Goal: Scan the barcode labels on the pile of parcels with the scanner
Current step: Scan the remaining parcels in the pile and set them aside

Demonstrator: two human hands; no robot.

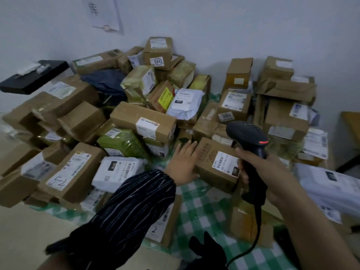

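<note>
Left hand (182, 162) lies flat, fingers straight, on the left end of the box (209, 158), likely to stop it sliding. Right hand (272, 172) grips the scanner (247, 135) by its handle, just right of the box. The label (227, 161) faces up on the box, so it should be easy to scan. More of the pile (144, 121) sits behind the box.

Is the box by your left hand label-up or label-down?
Label-up: the white barcode label shows on the top face of the box, beside the scanner. The left hand rests flat against its side.
</note>
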